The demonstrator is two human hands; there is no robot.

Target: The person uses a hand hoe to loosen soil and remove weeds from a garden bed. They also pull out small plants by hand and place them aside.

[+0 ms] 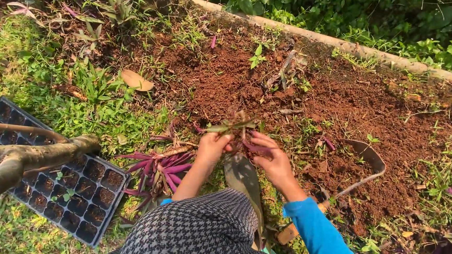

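So right now I've got both hands on one plant cutting (pixel 235 126), a scrappy stem with greenish-purple leaves, held up just above the bare reddish soil bed (pixel 249 86). My left hand (pixel 212 147) has its grip pinched around the stem near the leafy top. My right hand (pixel 272 158) is closed on the purple lower part, fingers curled over it.

What worries me: the stem looks soft, and with two hands pulling on the same short piece it could snap or lose leaves if I twist or tug unevenly. A loose pinch on the left and it drops into the dirt, which is no disaster but messy.

Stuff around: a pile of purple cuttings (pixel 161 167) lies on the grass just beside my left forearm, easy to crush if I lean or shift my knee. The black seedling tray (pixel 70 188), cells filled with soil, sits further left, with a bare branch (pixel 31 154) crossing over it. A curved hoe blade (pixel 366 159) rests in the soil to my right, its wooden handle (pixel 296 225) running under my right sleeve, so a careless elbow could knock it. A grey trowel-like thing (pixel 244 178) lies right below my hands; can't tell exactly what it is.
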